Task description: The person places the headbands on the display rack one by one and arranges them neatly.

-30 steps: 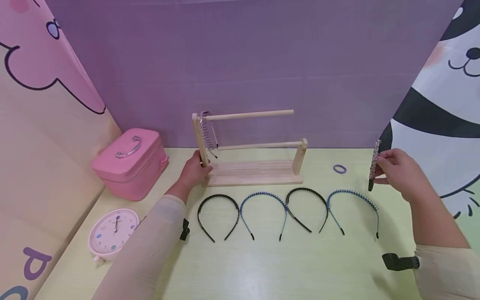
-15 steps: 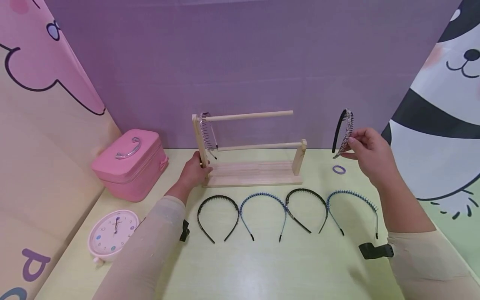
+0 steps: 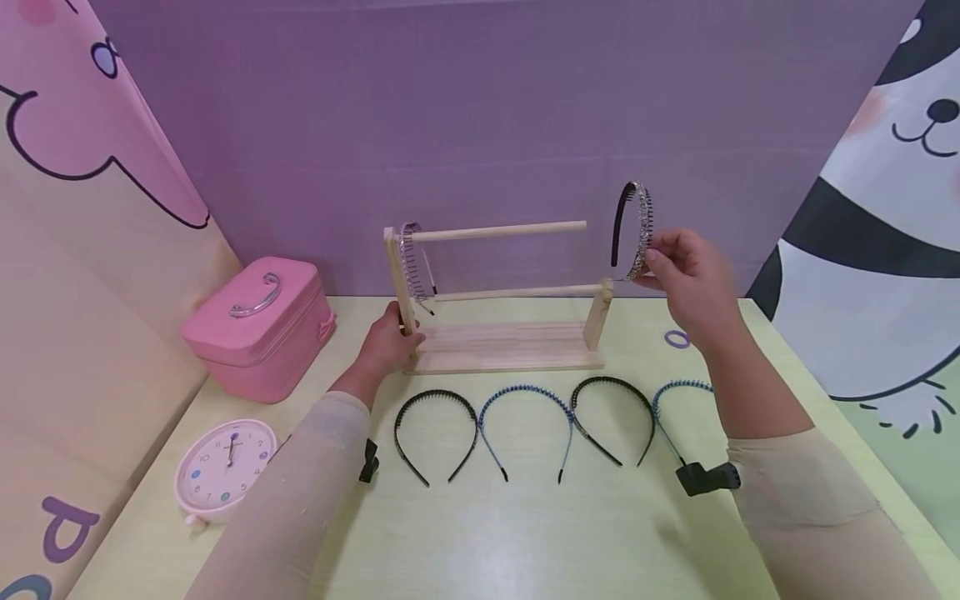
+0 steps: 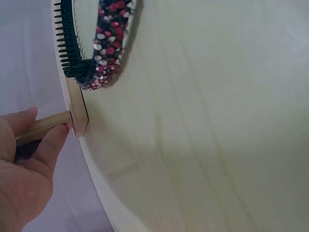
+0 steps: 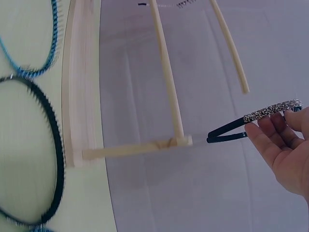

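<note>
My left hand (image 3: 386,343) grips the left upright of a wooden rack (image 3: 504,359); in the left wrist view, thumb and fingers close round the wooden post (image 4: 48,124). My right hand (image 3: 693,283) pinches a glittery silver headband (image 3: 645,225) with black comb teeth by one side. It is held up in the air, just right of the free end of the upper rod (image 3: 525,230). Below it is the short right post (image 3: 597,317), which carries the lower rod. Another headband (image 3: 408,258), pinkish and toothed, hangs at the left end of the upper rod.
In front of the rack lie black headbands (image 3: 408,402) and blue headbands (image 3: 525,387) in a row; my right forearm partly covers the last one. A purple hair tie (image 3: 677,339) lies behind them. At left stand a pink case (image 3: 255,325) and a round clock (image 3: 227,467).
My right hand has carried the silver headband left and upward from the table's right side to near the upper rod's end, turning it so its loop shows. My left hand stays put.
</note>
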{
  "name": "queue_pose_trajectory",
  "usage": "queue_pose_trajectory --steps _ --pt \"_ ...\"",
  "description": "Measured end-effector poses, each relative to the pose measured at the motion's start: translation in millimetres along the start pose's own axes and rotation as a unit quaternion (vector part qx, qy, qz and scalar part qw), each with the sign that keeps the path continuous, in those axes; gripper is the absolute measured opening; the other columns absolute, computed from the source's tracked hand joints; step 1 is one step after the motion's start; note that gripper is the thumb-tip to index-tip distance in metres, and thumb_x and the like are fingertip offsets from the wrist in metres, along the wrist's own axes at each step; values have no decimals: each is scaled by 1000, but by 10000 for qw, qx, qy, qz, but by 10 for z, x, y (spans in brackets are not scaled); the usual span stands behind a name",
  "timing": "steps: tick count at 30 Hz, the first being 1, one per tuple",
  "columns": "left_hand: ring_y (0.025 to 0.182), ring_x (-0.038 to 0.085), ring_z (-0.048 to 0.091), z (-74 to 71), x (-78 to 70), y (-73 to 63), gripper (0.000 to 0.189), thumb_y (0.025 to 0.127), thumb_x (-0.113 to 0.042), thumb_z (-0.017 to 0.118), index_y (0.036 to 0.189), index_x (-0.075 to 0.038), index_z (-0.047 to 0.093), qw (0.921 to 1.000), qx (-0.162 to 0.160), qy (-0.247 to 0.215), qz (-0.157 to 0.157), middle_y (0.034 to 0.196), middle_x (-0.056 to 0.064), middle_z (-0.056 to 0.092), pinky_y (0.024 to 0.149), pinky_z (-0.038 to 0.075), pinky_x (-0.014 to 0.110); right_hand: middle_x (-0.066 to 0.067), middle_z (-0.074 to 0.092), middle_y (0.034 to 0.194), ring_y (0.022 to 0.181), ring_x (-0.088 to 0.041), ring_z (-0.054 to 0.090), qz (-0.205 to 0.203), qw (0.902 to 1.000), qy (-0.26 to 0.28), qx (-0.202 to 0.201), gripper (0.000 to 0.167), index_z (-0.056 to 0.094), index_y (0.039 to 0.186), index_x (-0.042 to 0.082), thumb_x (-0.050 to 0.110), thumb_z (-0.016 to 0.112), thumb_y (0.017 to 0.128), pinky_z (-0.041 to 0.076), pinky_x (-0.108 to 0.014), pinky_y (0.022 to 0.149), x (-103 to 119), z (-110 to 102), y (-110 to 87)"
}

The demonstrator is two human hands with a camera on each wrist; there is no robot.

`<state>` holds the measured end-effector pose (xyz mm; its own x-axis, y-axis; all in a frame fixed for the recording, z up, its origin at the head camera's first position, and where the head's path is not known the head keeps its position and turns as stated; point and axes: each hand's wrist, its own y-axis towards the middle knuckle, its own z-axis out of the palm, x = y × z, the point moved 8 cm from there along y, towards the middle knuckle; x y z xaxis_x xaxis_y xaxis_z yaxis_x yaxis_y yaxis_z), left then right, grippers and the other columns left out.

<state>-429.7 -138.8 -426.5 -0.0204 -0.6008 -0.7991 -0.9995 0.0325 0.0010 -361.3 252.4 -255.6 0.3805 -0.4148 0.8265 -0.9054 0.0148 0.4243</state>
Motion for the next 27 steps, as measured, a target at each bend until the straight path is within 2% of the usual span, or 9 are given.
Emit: queue_pose_trajectory --steps 9,20,27 --pt "114 29 57 1 4 -2 43 95 -14 66 129 -8 40 10000 11 31 -54 124 13 59 99 47 47 3 62 95 89 -7 66 -105 9986 485 192 14 56 112 3 11 52 101 55 -21 82 146 348 87" --pt "115 28 56 11 21 11 42 95 -14 66 128 -9 40 10000 31 15 -92 124 11 59 100 46 47 -5 60 95 87 -12 66 -135 9935 957 607 17 56 114 -5 4 53 100 56 -25 83 272 846 147" --pt "117 27 57 12 28 29 43 94 -14 66 128 -10 40 9998 49 -45 -198 125 10 58 99 48 46 -14 60 101 90 -18 66 -213 9936 741 824 19 57 116 -3 8 52 101 56 -32 86 347 1173 119"
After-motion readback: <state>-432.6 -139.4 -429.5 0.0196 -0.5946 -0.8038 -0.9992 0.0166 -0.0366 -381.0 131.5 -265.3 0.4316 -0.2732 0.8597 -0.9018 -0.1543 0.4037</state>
